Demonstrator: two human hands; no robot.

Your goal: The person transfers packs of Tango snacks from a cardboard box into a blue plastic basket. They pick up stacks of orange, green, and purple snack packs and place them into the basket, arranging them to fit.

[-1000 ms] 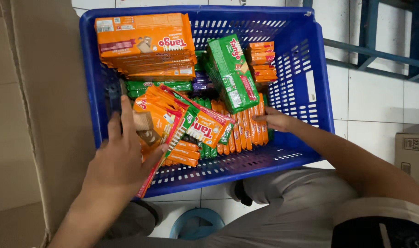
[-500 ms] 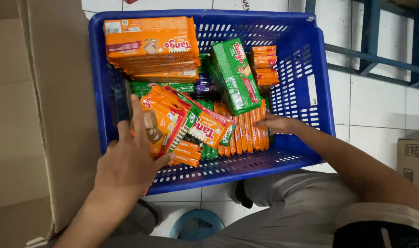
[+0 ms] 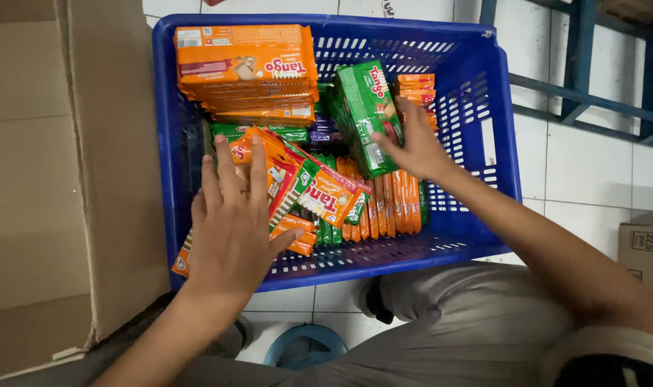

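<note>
The blue plastic basket [image 3: 502,143] stands on a white tiled floor [image 3: 591,172] just in front of the person's knees, w/ its near rim over the grey trousers [image 3: 469,337]. Its left wall is touching a big brown cardboard box [image 3: 54,179], so on that side there is no room; on the right side bare floor lies between the basket and a blue metal frame [image 3: 577,72]. Inside, the back-right corner is bare and the slotted wall shows there, while the left and middle parts are full of packs. The left hand [image 3: 233,222] lies flat, palm down, fingers spread and not closed on anything; it rests on the loose orange wafer packs [image 3: 283,179] at the front-left of the basket, close to the near rim. The right hand [image 3: 416,147] is at the green wafer pack [image 3: 366,118], which leans tilted near the middle; the fingers touch its right edge, thumb at the lower end, but I cannot tell if the hand really grips it or only touches. A row of orange packs [image 3: 391,204] stands on edge under the right hand, approx. at the front-centre. A stack of big orange packs [image 3: 247,72] sits in the back-left corner, against the wall. A smaller cardboard box [image 3: 645,247] is at the right edge of view, well apart from the basket. A round blue object [image 3: 305,347] shows on the floor between the legs.
</note>
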